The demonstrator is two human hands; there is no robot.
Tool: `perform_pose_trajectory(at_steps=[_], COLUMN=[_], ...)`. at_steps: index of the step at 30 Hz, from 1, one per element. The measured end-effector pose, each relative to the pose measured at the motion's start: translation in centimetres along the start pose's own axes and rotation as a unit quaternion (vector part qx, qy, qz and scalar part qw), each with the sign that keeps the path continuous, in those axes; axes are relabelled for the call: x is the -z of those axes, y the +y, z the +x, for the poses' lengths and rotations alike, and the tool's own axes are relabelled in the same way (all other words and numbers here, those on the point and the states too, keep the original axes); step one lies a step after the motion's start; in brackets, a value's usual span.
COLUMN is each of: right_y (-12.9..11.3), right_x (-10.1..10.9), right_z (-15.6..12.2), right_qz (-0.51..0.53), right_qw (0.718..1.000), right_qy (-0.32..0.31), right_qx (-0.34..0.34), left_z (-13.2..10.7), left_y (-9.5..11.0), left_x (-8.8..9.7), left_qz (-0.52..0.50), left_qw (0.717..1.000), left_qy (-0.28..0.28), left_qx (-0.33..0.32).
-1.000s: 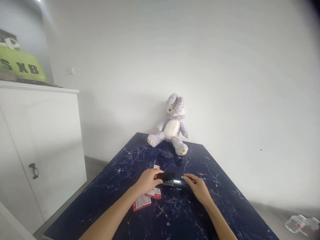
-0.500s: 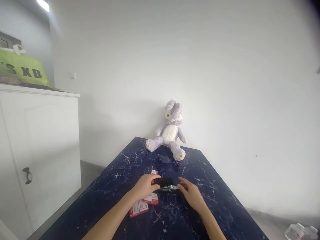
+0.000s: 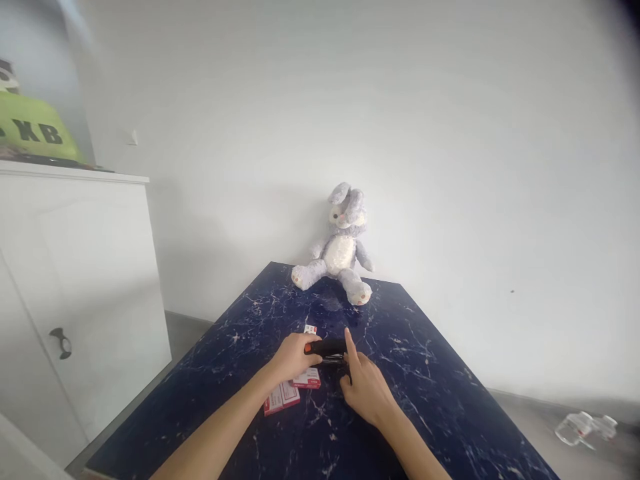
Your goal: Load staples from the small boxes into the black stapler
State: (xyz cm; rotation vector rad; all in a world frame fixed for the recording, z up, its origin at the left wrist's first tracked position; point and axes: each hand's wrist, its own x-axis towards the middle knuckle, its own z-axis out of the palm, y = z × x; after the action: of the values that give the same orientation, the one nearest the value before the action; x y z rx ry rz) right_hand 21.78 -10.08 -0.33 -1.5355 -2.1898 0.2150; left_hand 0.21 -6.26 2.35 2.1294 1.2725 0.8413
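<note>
A black stapler (image 3: 327,347) with an orange end lies on the dark blue marbled table (image 3: 425,407). My left hand (image 3: 293,357) is wrapped round the stapler's left end. My right hand (image 3: 365,383) rests against its right end, forefinger stretched up along the stapler's front, the other fingers curled. Small red and white boxes (image 3: 283,395) lie on the table under and beside my left wrist, and one more red and white box (image 3: 310,329) sits just behind the stapler.
A lilac and white plush rabbit (image 3: 340,250) sits at the table's far edge against the white wall. A white cabinet (image 3: 75,300) stands to the left with a green sign (image 3: 35,130) on top. Clear plastic bottles (image 3: 580,427) lie on the floor at right.
My right hand has moved left from beside the open stapler to press against its front end. The shiny metal staple channel seen earlier is no longer visible.
</note>
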Motion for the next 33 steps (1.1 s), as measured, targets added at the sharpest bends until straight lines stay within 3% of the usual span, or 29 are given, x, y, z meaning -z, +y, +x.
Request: perform_pose_trajectory(at_steps=[4, 7, 9, 11, 12, 16, 19, 22, 26, 31, 33], right_y=[0.6, 1.2, 1.8, 2.4, 2.6, 1.5, -0.2, -1.0, -0.7, -3.4, -5.0], right_x=[-0.6, -1.1, -0.7, 0.2, 0.8, 2.4, 2.6, 2.2, 2.4, 5.9, 7.4], right_z=[0.7, 1.3, 1.4, 1.4, 1.3, 0.7, 0.2, 0.0, 0.1, -1.5, -2.9], right_qz=[0.073, 0.101, 0.113, 0.15, 0.176, 0.254, 0.24, 0.224, 0.195, 0.19, 0.191], right_qw=[0.996, 0.989, 0.984, 0.976, 0.971, 0.964, 0.97, 0.975, 0.981, 0.967, 0.969], right_qy=[0.022, 0.055, 0.091, 0.111, 0.106, 0.052, 0.02, -0.003, 0.002, 0.159, 0.119], right_qx=[-0.053, -0.093, -0.104, -0.117, -0.123, -0.067, 0.0, 0.003, 0.004, 0.061, 0.105], left_z=[-0.7, -1.1, -1.3, -1.5, -1.7, -2.9, -3.4, -3.1, -2.6, -2.6, -2.7], left_y=[1.4, 2.6, 3.0, 2.8, 2.5, 0.7, -0.6, -0.9, -0.2, 0.3, 0.5], left_x=[-0.7, -0.3, 1.2, 3.2, 4.2, 6.7, 6.8, 6.3, 5.6, 4.7, 4.2], left_qz=[0.004, -0.02, -0.039, -0.028, -0.014, 0.101, 0.193, 0.214, 0.142, 0.085, 0.061], left_qw=[1.0, 0.994, 0.985, 0.987, 0.987, 0.952, 0.946, 0.953, 0.971, 0.974, 0.976], left_qy=[-0.02, -0.104, -0.159, -0.156, -0.158, -0.288, -0.255, -0.189, -0.179, -0.208, -0.211], left_qx=[-0.005, -0.033, -0.052, -0.035, -0.021, 0.002, 0.06, 0.103, 0.071, 0.042, -0.004])
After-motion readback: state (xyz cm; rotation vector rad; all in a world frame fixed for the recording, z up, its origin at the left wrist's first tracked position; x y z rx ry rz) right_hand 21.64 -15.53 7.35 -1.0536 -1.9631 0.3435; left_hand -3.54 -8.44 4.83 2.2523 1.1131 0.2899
